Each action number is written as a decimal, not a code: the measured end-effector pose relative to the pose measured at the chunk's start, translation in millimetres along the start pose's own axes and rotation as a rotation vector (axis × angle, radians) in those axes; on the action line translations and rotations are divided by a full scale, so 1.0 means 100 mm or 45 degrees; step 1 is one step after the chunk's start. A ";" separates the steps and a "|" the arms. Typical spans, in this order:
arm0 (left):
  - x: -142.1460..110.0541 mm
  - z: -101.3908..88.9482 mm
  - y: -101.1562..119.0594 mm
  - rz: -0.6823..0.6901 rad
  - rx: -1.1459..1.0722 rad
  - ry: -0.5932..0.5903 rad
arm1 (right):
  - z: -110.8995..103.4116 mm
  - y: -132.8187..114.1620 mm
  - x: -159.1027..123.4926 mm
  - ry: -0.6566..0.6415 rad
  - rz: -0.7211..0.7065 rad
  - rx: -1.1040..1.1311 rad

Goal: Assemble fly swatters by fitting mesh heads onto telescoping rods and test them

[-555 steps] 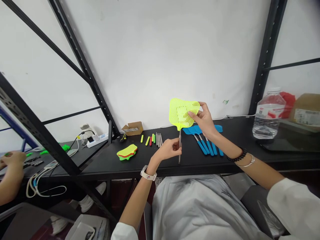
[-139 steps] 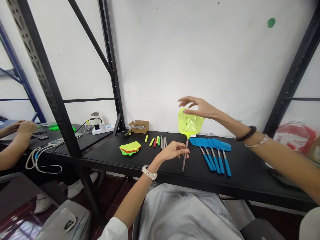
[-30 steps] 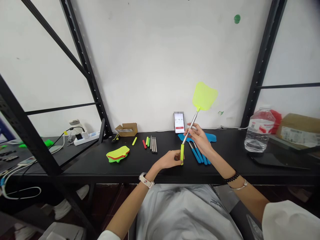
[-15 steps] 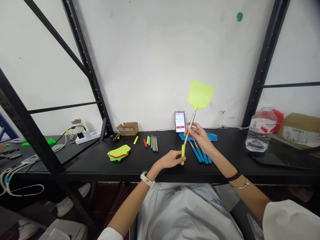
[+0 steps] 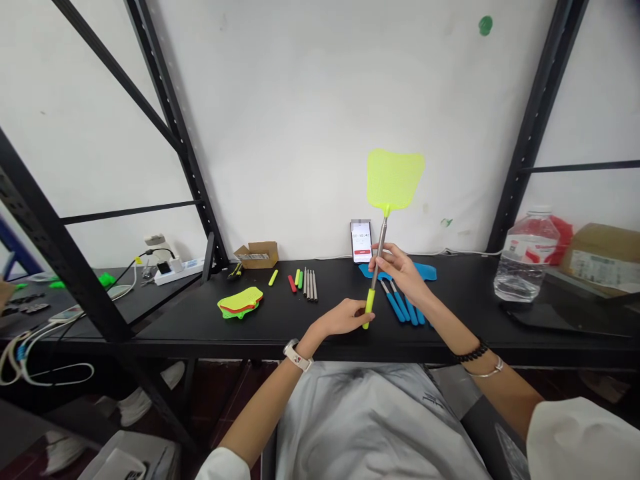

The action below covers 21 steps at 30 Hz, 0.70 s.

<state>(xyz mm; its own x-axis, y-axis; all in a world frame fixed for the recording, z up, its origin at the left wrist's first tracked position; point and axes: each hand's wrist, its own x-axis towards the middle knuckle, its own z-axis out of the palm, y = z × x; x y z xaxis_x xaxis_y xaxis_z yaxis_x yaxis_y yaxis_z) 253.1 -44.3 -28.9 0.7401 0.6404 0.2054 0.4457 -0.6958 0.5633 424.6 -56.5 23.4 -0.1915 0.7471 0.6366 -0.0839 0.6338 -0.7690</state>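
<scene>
A yellow-green fly swatter (image 5: pixel 394 179) with a metal rod stands nearly upright above the desk's front part. My left hand (image 5: pixel 345 317) is closed on its yellow grip. Higher up, the fingers of my right hand (image 5: pixel 400 270) pinch the metal rod. Behind and below my right hand lie several blue fly swatters (image 5: pixel 400 307), their handles toward me and their heads partly hidden by the hand. To the left rests a stack of swatter heads (image 5: pixel 241 303) in yellow, red and green. Several metal rods (image 5: pixel 311 285) lie beside short coloured grips (image 5: pixel 293 283).
A phone (image 5: pixel 361 241) showing a timer leans against the wall. A small open cardboard box (image 5: pixel 257 255) stands at the back left. On the right are a large water bottle (image 5: pixel 523 257) and a carton (image 5: pixel 603 260). Black metal posts (image 5: pixel 170 127) frame the desk.
The swatter's head has tilted slightly to the left and turned its flat face more toward me. Both hands keep their hold on it. The view has shifted a little.
</scene>
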 end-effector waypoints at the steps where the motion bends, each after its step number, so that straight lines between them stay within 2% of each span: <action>1: 0.00 0.00 0.00 -0.002 0.003 -0.006 | 0.00 0.00 0.00 -0.008 -0.007 -0.003; 14: -0.01 -0.02 0.04 -0.025 0.000 -0.011 | 0.06 0.03 -0.04 -0.069 0.013 -0.003; 21: -0.01 -0.04 0.01 -0.016 0.024 -0.014 | 0.08 0.04 -0.05 -0.210 0.064 -0.062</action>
<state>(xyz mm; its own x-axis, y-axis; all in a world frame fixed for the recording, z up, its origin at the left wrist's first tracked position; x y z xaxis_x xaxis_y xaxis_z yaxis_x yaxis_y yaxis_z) 251.0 -44.5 -25.3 0.7398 0.6457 0.1891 0.4645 -0.6935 0.5508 417.3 -58.9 16.8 -0.3522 0.7377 0.5760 -0.0237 0.6082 -0.7934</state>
